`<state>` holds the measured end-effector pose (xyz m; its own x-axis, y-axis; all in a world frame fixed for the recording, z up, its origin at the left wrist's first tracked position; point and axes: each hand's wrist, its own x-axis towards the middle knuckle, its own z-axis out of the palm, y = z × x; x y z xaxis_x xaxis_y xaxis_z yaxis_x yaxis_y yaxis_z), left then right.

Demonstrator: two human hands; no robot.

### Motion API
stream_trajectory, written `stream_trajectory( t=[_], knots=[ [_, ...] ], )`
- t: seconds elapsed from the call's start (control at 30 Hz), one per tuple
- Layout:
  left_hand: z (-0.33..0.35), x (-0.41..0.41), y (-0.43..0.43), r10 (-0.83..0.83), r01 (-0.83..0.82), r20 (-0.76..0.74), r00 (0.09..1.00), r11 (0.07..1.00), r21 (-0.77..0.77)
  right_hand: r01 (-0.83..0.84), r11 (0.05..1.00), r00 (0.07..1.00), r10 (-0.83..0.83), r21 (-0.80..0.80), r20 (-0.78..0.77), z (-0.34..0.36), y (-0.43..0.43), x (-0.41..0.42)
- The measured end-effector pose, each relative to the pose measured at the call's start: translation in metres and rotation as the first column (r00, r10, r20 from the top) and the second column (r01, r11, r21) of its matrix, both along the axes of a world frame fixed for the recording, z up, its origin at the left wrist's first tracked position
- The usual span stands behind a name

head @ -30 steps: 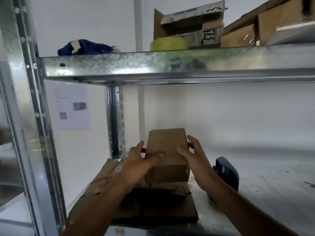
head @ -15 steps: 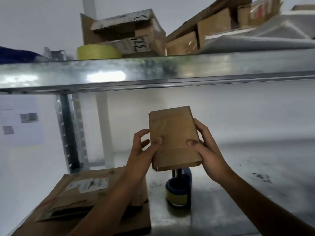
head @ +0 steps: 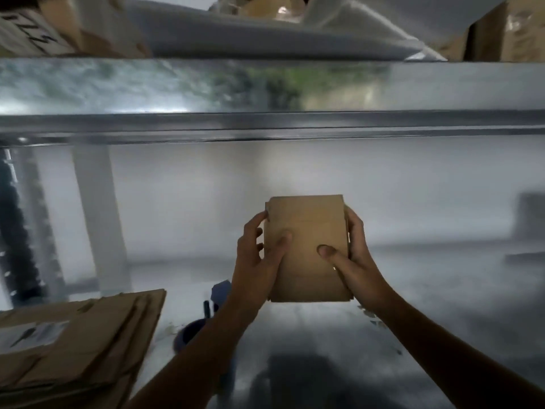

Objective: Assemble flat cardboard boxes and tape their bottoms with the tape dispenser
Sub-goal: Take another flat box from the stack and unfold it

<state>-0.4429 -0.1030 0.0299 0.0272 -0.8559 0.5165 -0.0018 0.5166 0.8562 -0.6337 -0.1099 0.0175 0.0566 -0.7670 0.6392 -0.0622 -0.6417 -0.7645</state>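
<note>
A small flat brown cardboard box (head: 308,228) is held up in the air above the metal shelf (head: 324,343). My left hand (head: 256,261) grips its left edge, thumb on the front face. My right hand (head: 351,261) grips the right edge, thumb pressed on the front too. The blue tape dispenser (head: 203,317) stands on the shelf below and left of the box, partly hidden behind my left forearm.
A stack of flat cardboard boxes (head: 73,343) lies at the lower left of the shelf. The upper shelf beam (head: 265,93) runs overhead, carrying cardboard boxes (head: 507,31) and white sheeting. A metal upright (head: 17,231) stands at the left.
Both hands lifted the small box off the stack and carried it up and to the right. The view has swung right, so the stack and dispenser now lie left of the box.
</note>
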Motion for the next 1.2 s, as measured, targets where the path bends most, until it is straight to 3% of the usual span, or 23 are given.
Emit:
stream_trajectory(
  t=[0.13,0.27,0.47,0.63,0.83,1.07,1.2],
  knots=[
    [-0.020,-0.036,-0.019,0.038,-0.038,0.036,0.999,0.999,-0.002,0.031,0.998,0.999,-0.029,0.058,-0.025,-0.017,-0.024,-0.026],
    [-0.031,-0.052,-0.042,0.080,-0.085,0.061,0.995,0.992,0.091,0.061,0.998,0.995,-0.063,-0.027,-0.082,-0.036,-0.052,-0.038],
    [-0.054,-0.055,-0.058,0.149,-0.117,-0.086,0.985,0.947,0.298,0.072,0.996,0.994,-0.075,-0.042,-0.075,-0.058,-0.071,-0.039],
    [-0.058,-0.044,-0.063,0.148,-0.126,-0.081,0.986,0.966,0.225,-0.017,1.000,0.997,0.018,0.019,-0.071,-0.057,-0.065,-0.040],
    [-0.056,-0.041,-0.062,0.128,-0.126,-0.017,0.992,0.988,0.085,-0.161,0.986,0.983,0.156,0.044,0.097,-0.055,-0.061,-0.045],
    [-0.055,-0.039,-0.056,0.106,-0.108,0.031,0.994,0.992,0.072,-0.112,0.993,0.992,0.115,0.038,-0.055,-0.055,-0.061,-0.050],
    [-0.058,-0.038,-0.051,0.064,-0.066,0.028,0.998,0.994,0.084,-0.133,0.990,0.990,0.136,0.044,-0.047,-0.055,-0.059,-0.051]
  ],
)
